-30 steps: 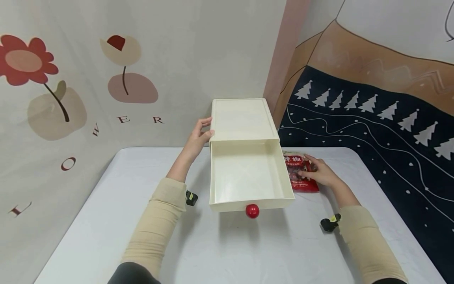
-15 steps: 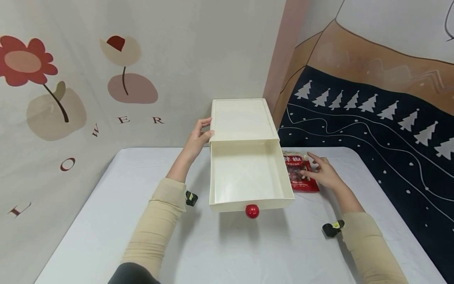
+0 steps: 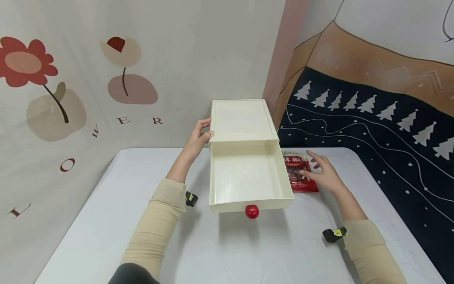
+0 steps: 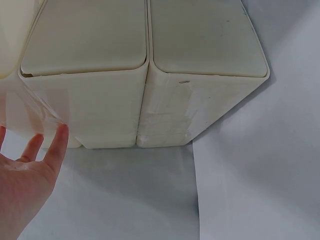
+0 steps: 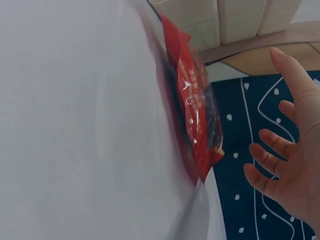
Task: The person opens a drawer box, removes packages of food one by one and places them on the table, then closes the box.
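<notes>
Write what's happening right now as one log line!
left hand: touching cabinet side | right hand: near red packet, not gripping it | drawer: pulled out, red knob in front

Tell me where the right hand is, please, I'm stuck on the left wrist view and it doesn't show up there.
Observer: The head view has the right hand out to the right of the white drawer unit.
Operator: Is it holding anything?
Observer: No, the right wrist view shows a gap between it and the red bag.
Operator: And what sits at the near end of the unit in the head view?
Observer: A red knob, on the front of the pulled-out drawer.
</notes>
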`<state>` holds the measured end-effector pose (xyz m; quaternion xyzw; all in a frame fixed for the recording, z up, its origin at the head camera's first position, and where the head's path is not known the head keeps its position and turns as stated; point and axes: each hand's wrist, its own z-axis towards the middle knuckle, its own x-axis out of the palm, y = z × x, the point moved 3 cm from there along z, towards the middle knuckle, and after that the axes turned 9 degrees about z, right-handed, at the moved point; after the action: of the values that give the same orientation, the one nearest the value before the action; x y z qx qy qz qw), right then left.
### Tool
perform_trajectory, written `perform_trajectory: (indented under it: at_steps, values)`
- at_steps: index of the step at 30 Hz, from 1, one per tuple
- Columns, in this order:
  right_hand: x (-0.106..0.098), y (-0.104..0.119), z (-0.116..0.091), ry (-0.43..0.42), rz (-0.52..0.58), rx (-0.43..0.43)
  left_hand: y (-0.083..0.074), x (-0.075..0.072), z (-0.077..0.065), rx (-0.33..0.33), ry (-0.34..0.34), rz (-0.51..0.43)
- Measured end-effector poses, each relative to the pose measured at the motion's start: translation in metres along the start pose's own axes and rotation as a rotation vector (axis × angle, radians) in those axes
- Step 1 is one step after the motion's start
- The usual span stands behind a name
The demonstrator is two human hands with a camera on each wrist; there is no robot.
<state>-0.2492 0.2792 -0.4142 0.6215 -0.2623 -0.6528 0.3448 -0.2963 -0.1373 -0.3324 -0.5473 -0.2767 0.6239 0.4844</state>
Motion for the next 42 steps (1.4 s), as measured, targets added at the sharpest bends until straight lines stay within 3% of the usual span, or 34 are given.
perform_trajectory:
  at_steps: [6, 13, 18, 37, 42]
  values:
    - [-0.001, 0.010, -0.005, -0.031, 0.013, -0.041, 0.000, 0.000, 0.000, 0.023, 0.009, 0.000]
    - [-0.004, 0.020, -0.011, -0.059, 0.023, -0.078, -0.028, -0.002, -0.013, 0.028, 0.021, 0.010]
    - [-0.005, 0.029, -0.015, -0.072, 0.034, -0.100, -0.032, -0.003, -0.015, 0.024, 0.025, 0.003]
    - [-0.013, 0.058, -0.034, -0.146, 0.106, -0.204, -0.029, -0.003, -0.013, 0.014, 0.026, -0.004]
    - [-0.015, 0.070, -0.040, -0.178, 0.128, -0.249, -0.009, -0.001, -0.004, 0.005, 0.019, -0.010]
